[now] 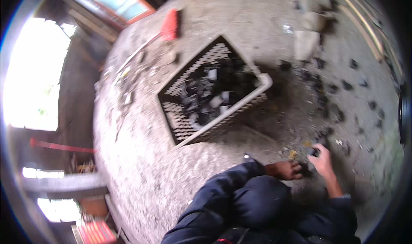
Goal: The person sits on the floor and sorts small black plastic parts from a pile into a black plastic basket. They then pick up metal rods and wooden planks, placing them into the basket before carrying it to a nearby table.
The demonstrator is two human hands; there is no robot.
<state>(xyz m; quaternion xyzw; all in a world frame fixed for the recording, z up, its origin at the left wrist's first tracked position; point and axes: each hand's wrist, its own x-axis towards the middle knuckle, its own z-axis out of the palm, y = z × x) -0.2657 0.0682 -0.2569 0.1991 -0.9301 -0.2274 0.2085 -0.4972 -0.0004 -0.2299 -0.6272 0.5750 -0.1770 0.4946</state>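
My right hand (322, 162) is low over the ground, its thumb and fingers closed around a small dark lump (315, 152). Just to its left, my left hand (284, 170) reaches down near the floor with bent fingers; blur hides whether anything is in them. Scattered dark lumps (336, 113), perhaps coal, lie on the earth ahead of my right hand. Ahead and to the left stands a slatted plastic crate (222, 116) with a pale rim. Many dark, blocky pieces (201, 96) lie inside it, a few of them catching bright light.
A red broom (169, 25) with a pale handle lies beyond the crate. Sacks or stones (313, 20) and wooden poles (363, 28) lie at the far right. Debris (128, 97) dots the floor on the left, near a wooden wall (77, 92) with a bright opening.
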